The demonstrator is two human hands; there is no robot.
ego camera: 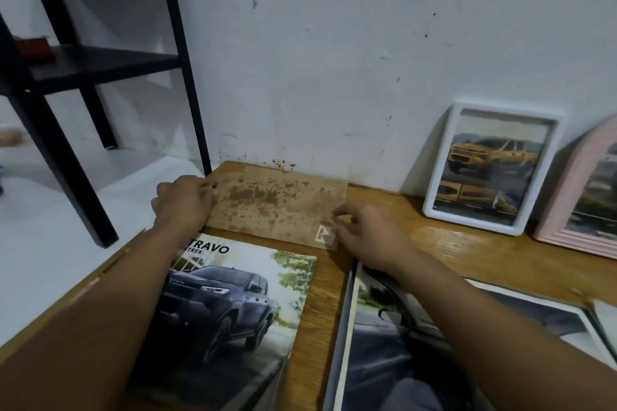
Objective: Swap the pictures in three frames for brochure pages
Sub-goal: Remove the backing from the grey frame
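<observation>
A brown, stained frame back (277, 207) lies flat at the far side of the wooden table (467, 253), against the wall. My left hand (183, 200) grips its left edge, next to a small metal clip (214, 185). My right hand (370, 237) pinches its right edge, just above a pale sticker (322, 232). A brochure (233, 304) with a dark pickup on its cover lies under my left forearm. Loose brochure pages (394, 344) lie under my right forearm. A white frame (437, 177) with a yellow truck picture leans on the wall at the right.
A pink frame (564, 197) with a picture leans on the wall at the far right, partly cut off. A black shelf unit (100, 63) stands on the white floor to the left of the table. The table's left edge runs diagonally beside my left arm.
</observation>
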